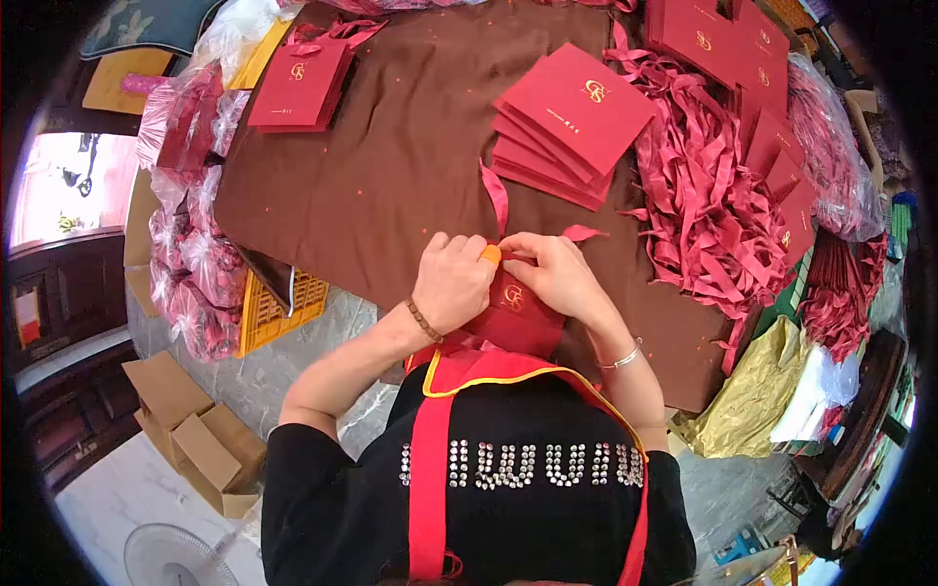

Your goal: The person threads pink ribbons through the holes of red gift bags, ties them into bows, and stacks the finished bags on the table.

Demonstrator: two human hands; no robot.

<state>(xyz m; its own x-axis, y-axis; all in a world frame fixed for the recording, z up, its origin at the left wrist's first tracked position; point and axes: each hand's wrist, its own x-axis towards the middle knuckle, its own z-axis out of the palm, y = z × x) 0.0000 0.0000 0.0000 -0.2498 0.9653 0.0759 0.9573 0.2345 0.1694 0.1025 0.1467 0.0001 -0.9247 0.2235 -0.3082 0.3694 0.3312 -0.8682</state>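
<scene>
A small red paper gift bag (518, 311) with gold print is held close to my body at the table's near edge. Both hands meet at its upper edge, around a red ribbon (496, 198); one ribbon end stands up beyond my fingers and another sticks out to the right. My left hand (454, 283) is closed with its fingertips pinching the ribbon, and an orange finger cover sits on one finger. Opposite it, my right hand (555, 275) pinches at the same spot with thumb and forefinger. My fingers hide the exact point where the ribbon meets the bag.
On the brown cloth-covered table (391, 146) lie a stack of red bags (576, 117), a heap of loose red ribbons (699, 186) and, far left, more bags (301, 86). A yellow crate (278, 313) and wrapped bundles (200, 264) stand left; cardboard boxes (200, 430) sit on the floor.
</scene>
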